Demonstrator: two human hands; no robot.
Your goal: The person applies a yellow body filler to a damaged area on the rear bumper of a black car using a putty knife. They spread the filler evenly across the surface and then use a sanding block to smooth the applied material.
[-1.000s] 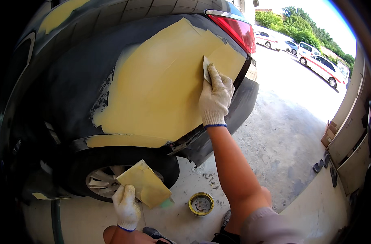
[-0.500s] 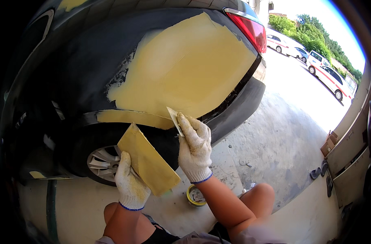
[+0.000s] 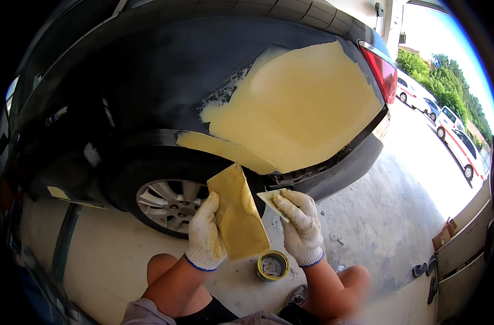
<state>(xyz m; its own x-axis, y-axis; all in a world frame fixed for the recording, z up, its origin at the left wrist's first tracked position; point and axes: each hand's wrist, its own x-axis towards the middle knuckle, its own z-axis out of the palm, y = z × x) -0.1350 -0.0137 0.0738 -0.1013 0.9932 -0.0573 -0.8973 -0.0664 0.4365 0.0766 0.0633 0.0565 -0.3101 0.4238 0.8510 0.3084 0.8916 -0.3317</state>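
My left hand point(image 3: 206, 236), in a white knit glove stained yellow, grips the edge of a flat mixing board point(image 3: 239, 216) smeared with yellow body filler. My right hand point(image 3: 301, 223), gloved alike, pinches a small pale filler spreader point(image 3: 273, 202) just right of the board, not touching it. Beyond both hands is the dark rear quarter of a car point(image 3: 166, 70). A broad patch of yellow filler point(image 3: 306, 103) covers its panel, and a narrower strip point(image 3: 220, 148) follows the wheel arch. Below the arch shows the wheel point(image 3: 170, 203), partly hidden by the board and my left hand.
An open round tin point(image 3: 272, 266) with a yellow rim stands on the concrete floor between my knees. The car's bumper point(image 3: 344, 173) juts out at the right, under the red tail light point(image 3: 381, 73). Slippers point(image 3: 424, 266) and a cardboard box point(image 3: 445, 233) lie by the right wall.
My right hand has come away from the car panel with the spreader, down beside the board. The board has been turned more upright. My view has shifted, so the car appears farther right and lower.
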